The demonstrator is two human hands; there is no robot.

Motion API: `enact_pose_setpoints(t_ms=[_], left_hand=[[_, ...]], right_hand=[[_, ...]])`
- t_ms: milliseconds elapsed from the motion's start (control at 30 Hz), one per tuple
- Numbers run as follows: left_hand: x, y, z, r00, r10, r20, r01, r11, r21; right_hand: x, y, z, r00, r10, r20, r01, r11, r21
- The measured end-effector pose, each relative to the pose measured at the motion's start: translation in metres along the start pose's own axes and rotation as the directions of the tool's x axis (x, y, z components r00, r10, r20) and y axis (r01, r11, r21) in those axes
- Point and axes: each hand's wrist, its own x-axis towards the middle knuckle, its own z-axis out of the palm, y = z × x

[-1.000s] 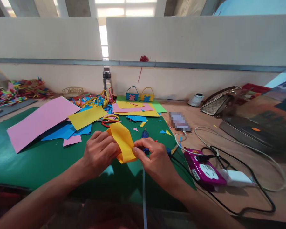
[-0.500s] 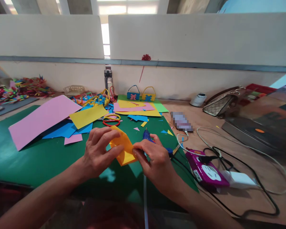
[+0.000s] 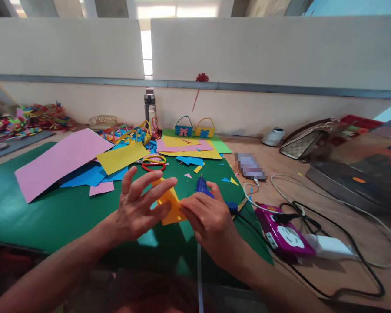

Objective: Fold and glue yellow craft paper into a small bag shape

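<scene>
My right hand (image 3: 211,217) pinches the right edge of a folded yellow foam-sheet piece (image 3: 170,208), shaped like a small open pouch, above the green mat (image 3: 68,217). On its other side is my left hand (image 3: 141,204), fingers spread; its thumb reaches over the piece, and I cannot tell whether it touches. A blue glue gun (image 3: 201,185) lies just behind my right hand, which partly hides it. From under that hand a pale glue stick (image 3: 200,269) runs toward me. Red-and-yellow-handled scissors (image 3: 154,165) lie beyond my left hand.
Pink sheets (image 3: 61,161), a yellow sheet (image 3: 123,157) and scraps cover the mat's left side. Two small handbags, blue (image 3: 181,130) and yellow (image 3: 200,131), stand at the back. On the right are a phone (image 3: 250,166), a purple power strip (image 3: 285,234) and loose cables (image 3: 348,232).
My left fingers have lifted and spread away from the yellow piece. My right hand keeps its pinch, and the piece has turned slightly.
</scene>
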Motion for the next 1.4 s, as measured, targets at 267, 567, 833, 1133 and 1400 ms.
enact_pose_setpoints(t_ms=[267,567,833,1133,1400], left_hand=[[0.0,0.002,-0.005,0.988,0.132,0.08,-0.133,0.991,0.003],[0.008,-0.009,-0.003,0.984,-0.172,-0.054,0.164,0.979,-0.119],[0.007,-0.007,-0.004,0.976,-0.202,-0.081,0.185,0.966,-0.183],[0.009,-0.002,-0.005,0.968,-0.206,-0.143,0.179,0.967,-0.18],[0.006,-0.004,-0.009,0.984,-0.115,-0.138,0.098,0.988,-0.121]], right_hand=[[-0.001,-0.006,0.002,0.994,-0.113,-0.009,0.112,0.989,-0.099],[0.003,-0.001,-0.007,0.988,-0.032,-0.148,0.043,0.996,0.073],[0.002,-0.001,-0.004,0.959,-0.166,-0.231,0.157,0.986,-0.056],[0.0,0.0,-0.004,0.95,-0.21,-0.233,0.196,0.977,-0.084],[0.001,0.0,-0.003,0.951,-0.199,-0.238,0.199,0.98,-0.021]])
